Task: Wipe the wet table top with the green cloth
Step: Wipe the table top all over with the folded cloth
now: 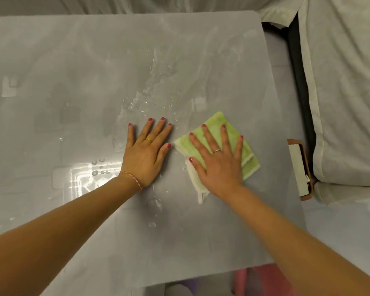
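Note:
A folded green cloth (217,121) with a white underside lies flat on the grey table top (73,60), right of centre. My right hand (219,163) presses flat on the cloth with fingers spread. My left hand (146,153) lies flat on the bare table just left of the cloth, fingers apart, holding nothing. Water drops and a wet streak (152,82) run from the table's far middle down to my left fingertips. More drops (98,167) sit by my left wrist and between my forearms.
The table's right edge (273,103) runs close to the cloth. Beyond it lie white bedding (346,92) and a small brown and white box (300,169). A bright light glare sits on the table at the left near my wrist.

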